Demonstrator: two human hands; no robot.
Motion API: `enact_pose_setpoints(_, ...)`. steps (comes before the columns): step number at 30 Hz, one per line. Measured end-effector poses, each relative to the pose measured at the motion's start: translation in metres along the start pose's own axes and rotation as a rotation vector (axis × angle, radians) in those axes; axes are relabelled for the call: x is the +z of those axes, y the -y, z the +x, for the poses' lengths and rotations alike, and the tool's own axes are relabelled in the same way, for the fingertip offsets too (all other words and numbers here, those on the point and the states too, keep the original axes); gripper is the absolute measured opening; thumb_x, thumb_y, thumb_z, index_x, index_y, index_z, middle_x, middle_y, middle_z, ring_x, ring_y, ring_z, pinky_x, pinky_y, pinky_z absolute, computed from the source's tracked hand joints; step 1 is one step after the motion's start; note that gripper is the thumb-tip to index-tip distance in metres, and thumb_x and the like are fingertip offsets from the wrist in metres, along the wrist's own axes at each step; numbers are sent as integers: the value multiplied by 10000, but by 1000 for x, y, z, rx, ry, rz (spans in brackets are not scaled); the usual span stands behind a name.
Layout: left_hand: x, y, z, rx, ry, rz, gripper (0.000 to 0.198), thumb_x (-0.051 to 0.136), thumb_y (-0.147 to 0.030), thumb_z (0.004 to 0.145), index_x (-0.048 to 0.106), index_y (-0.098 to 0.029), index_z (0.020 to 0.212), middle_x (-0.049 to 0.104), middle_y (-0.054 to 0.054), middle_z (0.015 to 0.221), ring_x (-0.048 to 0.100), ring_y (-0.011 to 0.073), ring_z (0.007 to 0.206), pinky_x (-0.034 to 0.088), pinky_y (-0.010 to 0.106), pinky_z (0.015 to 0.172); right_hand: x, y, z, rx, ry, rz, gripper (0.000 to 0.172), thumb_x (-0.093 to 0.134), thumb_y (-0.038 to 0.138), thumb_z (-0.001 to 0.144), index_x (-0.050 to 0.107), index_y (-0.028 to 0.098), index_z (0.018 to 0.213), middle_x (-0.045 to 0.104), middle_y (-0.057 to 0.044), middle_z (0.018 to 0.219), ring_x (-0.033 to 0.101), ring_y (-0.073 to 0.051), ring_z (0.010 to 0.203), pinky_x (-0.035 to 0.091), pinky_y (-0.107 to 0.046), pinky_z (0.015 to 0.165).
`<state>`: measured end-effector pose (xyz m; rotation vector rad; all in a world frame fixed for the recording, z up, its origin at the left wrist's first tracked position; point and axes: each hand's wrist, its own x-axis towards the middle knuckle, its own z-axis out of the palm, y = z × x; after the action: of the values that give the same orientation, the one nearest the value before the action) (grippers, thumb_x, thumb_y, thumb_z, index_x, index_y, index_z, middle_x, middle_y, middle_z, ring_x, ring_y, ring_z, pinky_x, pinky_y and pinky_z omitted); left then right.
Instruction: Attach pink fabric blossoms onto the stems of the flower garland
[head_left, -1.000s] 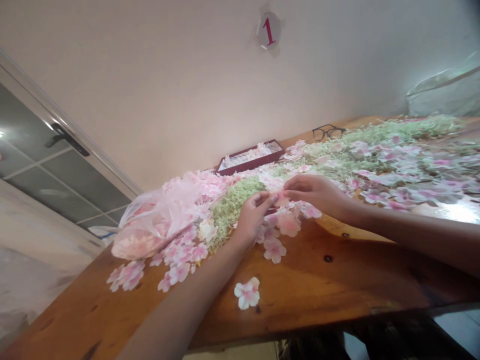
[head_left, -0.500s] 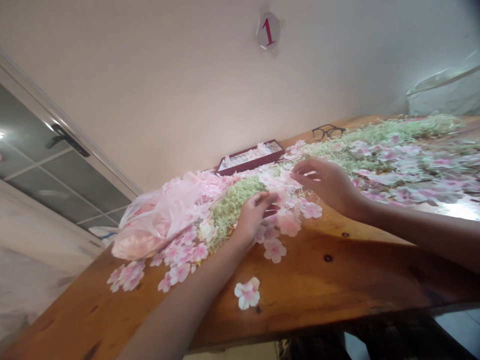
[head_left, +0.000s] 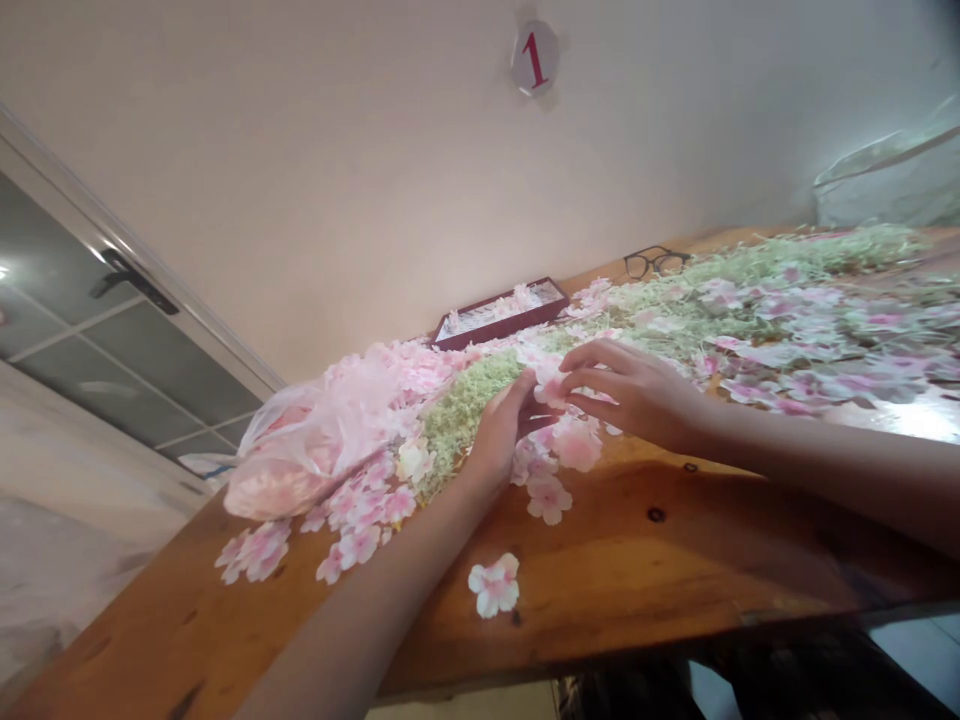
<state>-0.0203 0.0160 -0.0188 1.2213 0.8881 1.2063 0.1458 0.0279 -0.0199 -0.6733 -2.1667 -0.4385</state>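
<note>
Over a wooden table, my left hand [head_left: 501, 432] has its fingers curled and the thumb raised. What it pinches, if anything, is hidden behind the fingers. My right hand [head_left: 634, 392] faces it from the right, with bent fingers closed on the edge of a pink artificial flower [head_left: 550, 390] between the hands. A heap of small pale green stems [head_left: 472, 400] lies just left of my left hand. Below the hands are loose pink-white artificial flowers [head_left: 576, 443], and a single artificial flower [head_left: 494, 585] rests nearer the front edge.
A clear plastic bag [head_left: 300, 450] of pink petals stands at the left. Behind is a dark red tray [head_left: 510, 325] with small pieces in it. Eyeglasses [head_left: 656, 262] lie near the wall. Green sprigs with pink flowers [head_left: 825, 330] cover the right side of the wooden table [head_left: 600, 570].
My right hand has moved left and slightly down, up to my left hand, and its fingers have come to the pink flower. My left hand has stayed nearly in place.
</note>
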Motion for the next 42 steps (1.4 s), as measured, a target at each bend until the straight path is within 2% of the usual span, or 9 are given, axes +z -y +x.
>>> enact_pose_setpoints(9, 4, -4, -2, 17, -1, 177, 211, 575, -332, 671, 560, -140, 758, 560, 21, 783, 548, 110, 685, 423, 304, 764, 3, -3, -2, 21, -3, 1, 175, 422, 274, 811, 565, 176, 836, 521, -68, 939, 492, -147, 826, 411, -273, 708)
enact_pose_setpoints(18, 4, -5, -3, 36, -5, 191, 198, 568, -326, 678, 563, -139, 743, 551, 13, 760, 540, 100, 682, 424, 282, 748, 0, 0, 0, 75, 1, 60, 176, 430, 284, 802, 562, 169, 822, 517, -73, 922, 488, -147, 852, 410, -265, 703)
enact_pose_setpoints(25, 2, -3, -2, -1, -23, 172, 225, 567, -348, 675, 569, -141, 766, 565, 25, 774, 550, 109, 680, 419, 285, 740, 0, -1, 0, 110, 55, 128, 207, 457, 337, 781, 542, 180, 886, 512, -72, 956, 483, -162, 887, 406, -288, 746)
enact_pose_setpoints(28, 2, -3, -2, 3, -20, 182, 233, 575, -349, 669, 565, -139, 770, 558, 23, 781, 543, 101, 676, 421, 277, 735, 0, 1, 1, 214, 30, 220, 208, 451, 348, 780, 532, 181, 872, 523, -62, 936, 502, -153, 861, 413, -283, 737)
enact_pose_setpoints(30, 2, -2, -2, 3, -9, 192, 238, 575, -351, 670, 565, -141, 782, 555, 20, 775, 538, 97, 675, 423, 272, 728, 1, 3, 3, 371, 25, 310, 248, 474, 388, 754, 519, 184, 888, 539, -57, 915, 526, -151, 812, 428, -280, 694)
enact_pose_setpoints(32, 1, -2, -2, 6, -2, 197, 235, 578, -350, 668, 567, -145, 782, 552, 12, 753, 534, 95, 670, 423, 271, 726, 1, 4, 4, 545, 77, 455, 302, 497, 431, 720, 512, 182, 889, 569, -49, 851, 550, -149, 740, 442, -266, 620)
enact_pose_setpoints(34, 1, -1, -3, 9, 9, 198, 227, 583, -347, 663, 574, -147, 769, 553, 9, 743, 535, 98, 679, 421, 273, 736, 1, 4, 5, 647, 179, 603, 288, 489, 445, 714, 526, 174, 805, 591, -35, 752, 560, -144, 673, 435, -248, 557)
enact_pose_setpoints(37, 1, -2, -3, 3, 25, 205, 222, 589, -341, 656, 589, -152, 772, 564, 13, 762, 540, 107, 708, 419, 273, 747, 0, 3, 6, 681, 252, 711, 275, 477, 433, 719, 525, 167, 672, 594, -23, 664, 559, -139, 630, 415, -238, 526)
enact_pose_setpoints(42, 1, -3, -2, 6, -11, 208, 204, 598, -331, 642, 595, -157, 748, 568, 8, 740, 544, 107, 677, 427, 274, 727, -1, 0, 6, 698, 219, 733, 257, 514, 418, 693, 530, 165, 652, 600, -21, 649, 561, -142, 617, 411, -243, 526)
